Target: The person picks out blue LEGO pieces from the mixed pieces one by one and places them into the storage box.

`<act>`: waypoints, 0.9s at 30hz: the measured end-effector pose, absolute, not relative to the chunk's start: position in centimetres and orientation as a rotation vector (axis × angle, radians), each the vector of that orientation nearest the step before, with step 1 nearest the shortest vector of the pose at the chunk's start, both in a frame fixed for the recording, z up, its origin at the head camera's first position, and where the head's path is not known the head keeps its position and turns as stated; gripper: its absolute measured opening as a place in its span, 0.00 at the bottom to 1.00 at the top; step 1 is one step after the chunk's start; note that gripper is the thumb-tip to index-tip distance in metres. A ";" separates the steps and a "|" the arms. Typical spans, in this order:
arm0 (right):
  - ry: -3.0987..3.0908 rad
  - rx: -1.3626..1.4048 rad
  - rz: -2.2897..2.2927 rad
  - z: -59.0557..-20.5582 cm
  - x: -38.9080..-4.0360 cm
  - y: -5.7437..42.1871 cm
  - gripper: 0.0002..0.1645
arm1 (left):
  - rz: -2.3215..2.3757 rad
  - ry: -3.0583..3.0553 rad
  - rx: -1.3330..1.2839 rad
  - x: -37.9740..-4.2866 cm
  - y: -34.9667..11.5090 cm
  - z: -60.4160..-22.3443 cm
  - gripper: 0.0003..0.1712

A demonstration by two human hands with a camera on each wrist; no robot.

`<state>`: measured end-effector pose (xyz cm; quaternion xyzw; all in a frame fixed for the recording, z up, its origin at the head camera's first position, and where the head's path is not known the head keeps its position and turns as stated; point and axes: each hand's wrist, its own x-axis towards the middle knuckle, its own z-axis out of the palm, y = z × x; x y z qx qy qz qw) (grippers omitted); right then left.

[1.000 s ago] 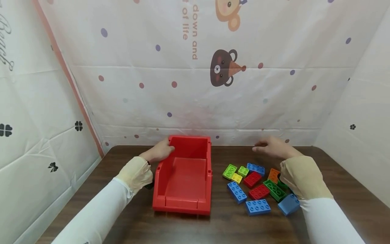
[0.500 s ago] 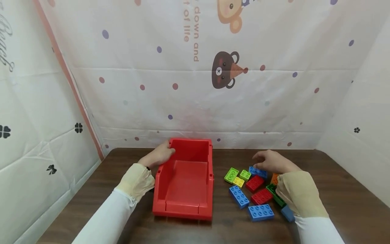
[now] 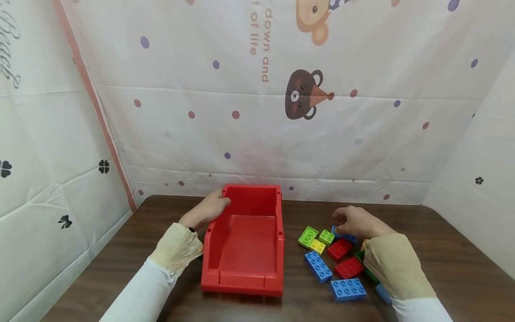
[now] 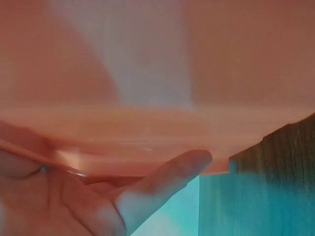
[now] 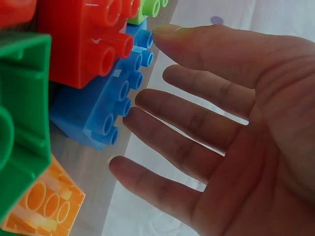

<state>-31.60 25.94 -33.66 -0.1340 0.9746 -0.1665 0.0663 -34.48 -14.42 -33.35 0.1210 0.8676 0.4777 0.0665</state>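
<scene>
On the left stands a red plastic bin (image 3: pixel 250 246) with a low front lip. My left hand (image 3: pixel 206 209) grips its left side wall near the back, the thumb over the rim; the left wrist view shows the thumb (image 4: pixel 167 182) along the bin's edge. To the right lies a loose group of toy building bricks. My right hand (image 3: pixel 360 222) hovers at the far side of that group, over a blue brick (image 5: pixel 88 110). In the right wrist view its fingers are spread and loosely bent, holding nothing, with the thumb tip close to the blue studs.
Around the blue brick lie red bricks (image 3: pixel 349 267), a yellow brick (image 3: pixel 317 246), light green bricks (image 3: pixel 308 236), and two more blue bricks (image 3: pixel 348 290) toward the front. A green brick (image 5: pixel 24 118) and an orange one (image 5: pixel 49 201) are partly under the right wrist. A printed cloth wall (image 3: pixel 257 134) closes the back.
My right hand has come down and slightly nearer, toward the far blue brick. The left hand keeps its grip on the bin. The head view has shifted a little.
</scene>
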 end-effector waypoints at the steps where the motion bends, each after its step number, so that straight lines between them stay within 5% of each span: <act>1: 2.935 -0.408 -0.502 -33.7 -31.6 25.8 0.23 | 1.441 2.615 0.367 -34.4 -14.5 -33.4 0.23; 27: 2.909 -0.360 -0.423 -34.2 -31.9 25.8 0.24 | 1.593 2.592 0.247 -33.6 -13.8 -33.3 0.18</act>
